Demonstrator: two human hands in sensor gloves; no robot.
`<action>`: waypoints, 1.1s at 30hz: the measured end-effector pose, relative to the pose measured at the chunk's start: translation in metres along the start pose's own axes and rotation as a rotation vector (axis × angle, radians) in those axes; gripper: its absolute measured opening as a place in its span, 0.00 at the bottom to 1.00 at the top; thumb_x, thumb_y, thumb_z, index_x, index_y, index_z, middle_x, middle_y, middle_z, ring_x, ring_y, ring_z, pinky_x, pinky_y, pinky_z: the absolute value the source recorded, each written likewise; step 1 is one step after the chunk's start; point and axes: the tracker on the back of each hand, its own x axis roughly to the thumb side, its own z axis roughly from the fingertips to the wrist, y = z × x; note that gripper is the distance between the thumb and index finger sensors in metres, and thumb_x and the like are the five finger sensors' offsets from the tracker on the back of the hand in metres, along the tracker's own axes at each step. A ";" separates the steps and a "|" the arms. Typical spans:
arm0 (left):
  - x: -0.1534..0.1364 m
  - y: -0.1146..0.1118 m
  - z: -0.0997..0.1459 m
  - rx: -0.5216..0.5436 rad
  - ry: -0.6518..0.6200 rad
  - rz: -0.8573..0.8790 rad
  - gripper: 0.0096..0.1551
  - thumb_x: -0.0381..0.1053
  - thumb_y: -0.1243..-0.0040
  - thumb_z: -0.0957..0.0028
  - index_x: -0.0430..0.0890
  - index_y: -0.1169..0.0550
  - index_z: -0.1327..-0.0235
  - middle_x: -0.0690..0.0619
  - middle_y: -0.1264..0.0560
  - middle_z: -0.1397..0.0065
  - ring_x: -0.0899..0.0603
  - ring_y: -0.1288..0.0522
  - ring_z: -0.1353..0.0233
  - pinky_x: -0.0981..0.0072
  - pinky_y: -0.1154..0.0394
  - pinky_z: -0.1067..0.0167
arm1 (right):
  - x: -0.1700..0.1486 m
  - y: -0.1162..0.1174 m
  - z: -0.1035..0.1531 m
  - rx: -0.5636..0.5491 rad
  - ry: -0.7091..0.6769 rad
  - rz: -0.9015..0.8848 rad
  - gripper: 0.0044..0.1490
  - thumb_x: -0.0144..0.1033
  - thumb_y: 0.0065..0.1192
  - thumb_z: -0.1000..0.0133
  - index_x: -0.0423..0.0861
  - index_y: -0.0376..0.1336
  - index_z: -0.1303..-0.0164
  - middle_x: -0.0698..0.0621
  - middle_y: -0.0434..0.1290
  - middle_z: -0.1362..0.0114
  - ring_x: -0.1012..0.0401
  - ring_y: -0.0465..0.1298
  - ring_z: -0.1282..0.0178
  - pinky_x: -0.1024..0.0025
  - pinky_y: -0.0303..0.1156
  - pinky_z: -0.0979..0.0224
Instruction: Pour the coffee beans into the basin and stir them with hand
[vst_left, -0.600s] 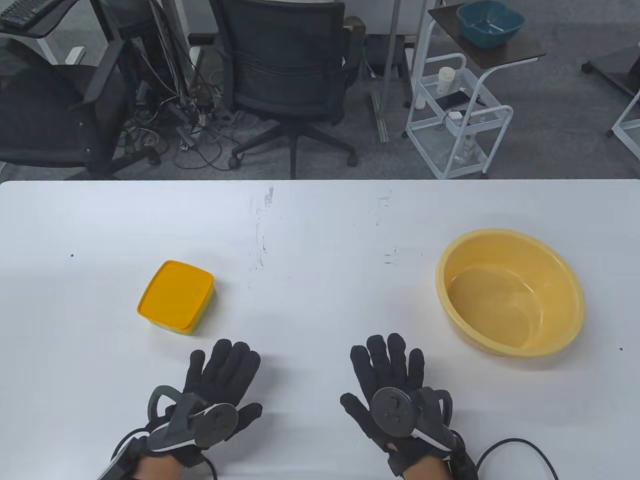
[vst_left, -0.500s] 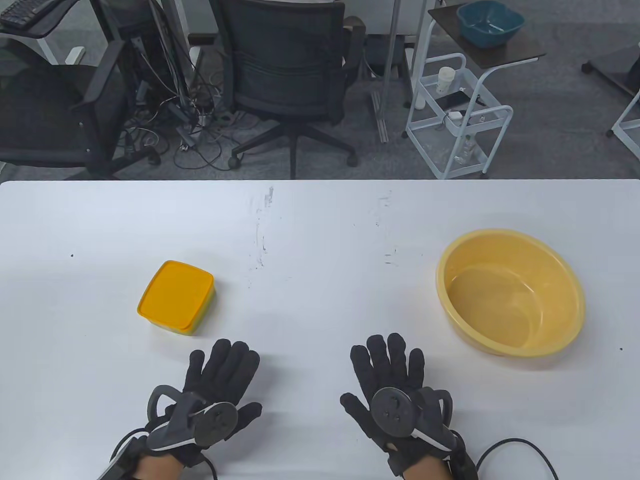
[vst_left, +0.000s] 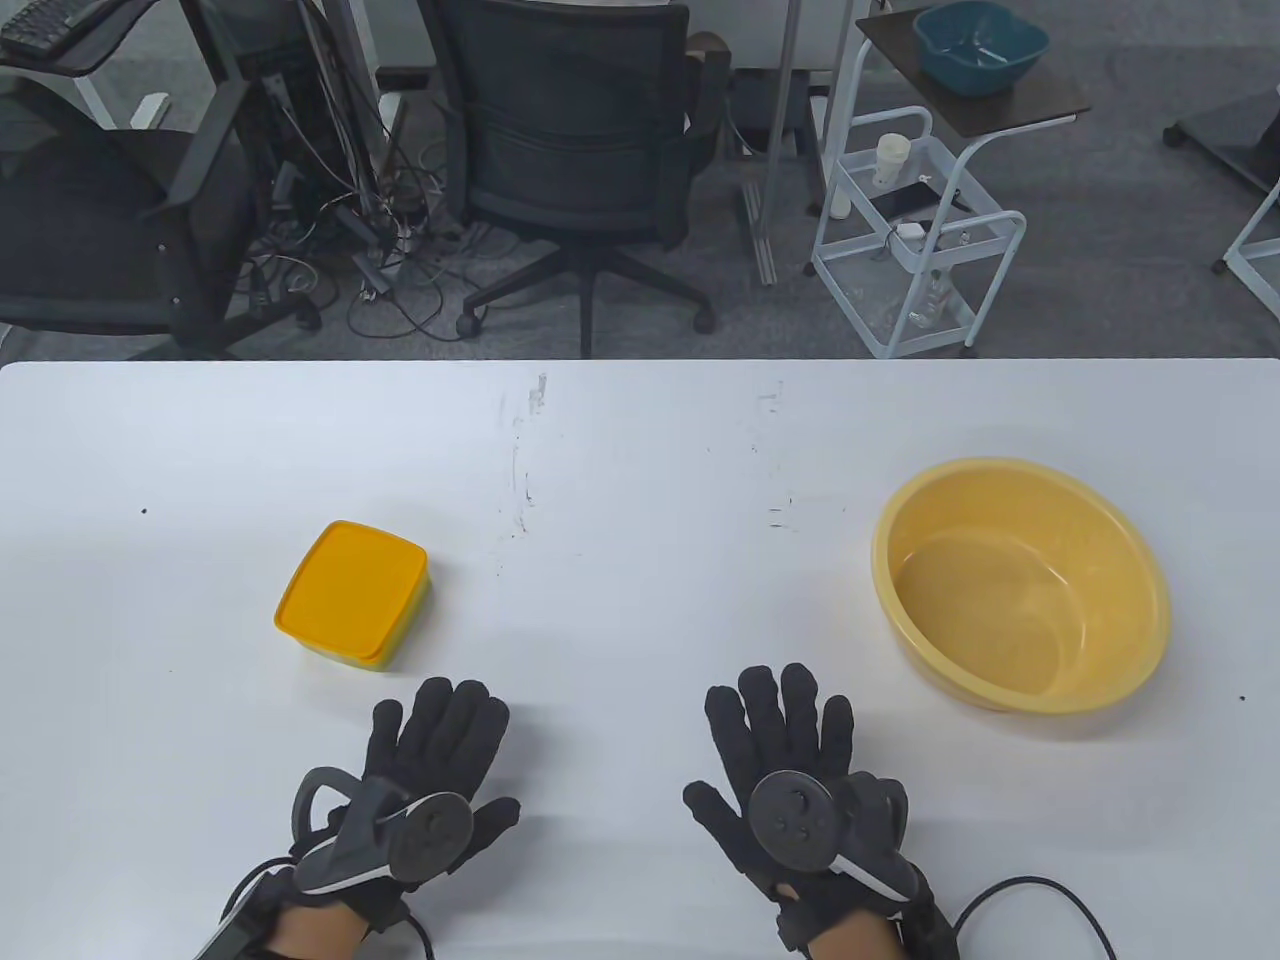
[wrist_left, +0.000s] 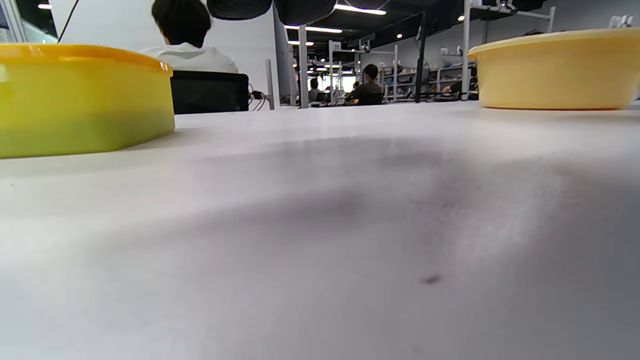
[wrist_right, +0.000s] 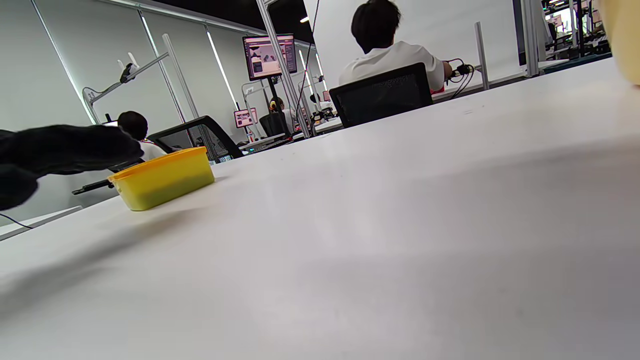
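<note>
A yellow lidded box (vst_left: 352, 593) sits on the white table (vst_left: 640, 470) at left centre, its lid on; its contents are hidden. In the left wrist view the box (wrist_left: 80, 100) stands close at left. A round yellow basin (vst_left: 1020, 583) sits empty at the right, and the basin (wrist_left: 555, 70) also shows far right in the left wrist view. My left hand (vst_left: 440, 740) lies flat on the table just below the box, fingers straight, holding nothing. My right hand (vst_left: 780, 730) lies flat to the lower left of the basin, fingers spread and empty. The box (wrist_right: 162, 177) appears at left in the right wrist view.
Beyond the table's far edge stand a black office chair (vst_left: 580, 150), a white wire cart (vst_left: 915, 230) and a side table with a teal basin (vst_left: 980, 45). A cable (vst_left: 1040, 890) loops by my right wrist. People sit at desks in the wrist views.
Both hands have shifted very slightly: the left a little to the left and forward, the right a little forward. Box and basin have not moved.
</note>
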 end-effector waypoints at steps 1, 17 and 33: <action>0.000 0.000 -0.002 -0.004 0.013 0.009 0.51 0.76 0.63 0.45 0.48 0.53 0.16 0.41 0.49 0.11 0.28 0.46 0.14 0.29 0.51 0.24 | 0.001 -0.001 0.001 -0.006 -0.008 0.001 0.53 0.68 0.36 0.45 0.50 0.33 0.17 0.47 0.27 0.16 0.48 0.16 0.22 0.43 0.14 0.31; -0.148 0.035 -0.086 -0.313 0.626 0.361 0.74 0.80 0.54 0.52 0.35 0.73 0.26 0.23 0.78 0.25 0.15 0.73 0.24 0.23 0.63 0.27 | -0.002 -0.003 0.003 -0.032 -0.030 -0.010 0.53 0.69 0.36 0.45 0.50 0.34 0.17 0.47 0.27 0.16 0.47 0.16 0.22 0.42 0.14 0.31; -0.162 0.016 -0.100 -0.239 0.605 0.326 0.76 0.79 0.39 0.61 0.48 0.69 0.22 0.20 0.63 0.20 0.18 0.47 0.22 0.21 0.47 0.29 | -0.006 -0.006 0.003 -0.032 -0.006 -0.027 0.52 0.68 0.36 0.45 0.50 0.35 0.16 0.47 0.28 0.16 0.47 0.16 0.22 0.42 0.15 0.31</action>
